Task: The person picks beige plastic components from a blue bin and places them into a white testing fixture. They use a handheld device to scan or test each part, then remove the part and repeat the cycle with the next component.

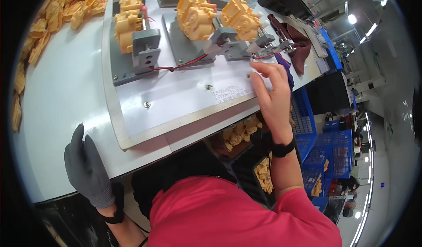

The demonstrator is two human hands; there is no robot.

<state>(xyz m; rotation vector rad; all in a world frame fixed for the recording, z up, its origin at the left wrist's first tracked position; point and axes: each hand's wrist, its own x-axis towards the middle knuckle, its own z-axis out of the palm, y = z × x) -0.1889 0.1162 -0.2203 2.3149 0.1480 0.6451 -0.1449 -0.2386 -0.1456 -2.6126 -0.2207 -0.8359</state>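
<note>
My left hand [89, 168], in a grey glove, rests at the table's near left edge with its fingers stretched out and nothing in them. My bare right hand [273, 91] is over the near right corner of a white board [176, 102], thumb and forefinger apart, close to the metal clamp [266, 49] of the right fixture. No object shows between those fingers. Three grey fixtures carry yellow-orange moulded plastic parts: one at the left [128, 31], one in the middle [193, 18] and one at the right [241, 20]. Red and black wires [189, 63] link the fixtures.
Loose yellow-orange parts [79, 9] are heaped along the table's far left. Below the table edge, right of my body, stand bins holding similar parts [241, 132]. Blue plastic crates [332, 148] stand farther right. A dark red cloth [299, 44] lies beyond the right fixture.
</note>
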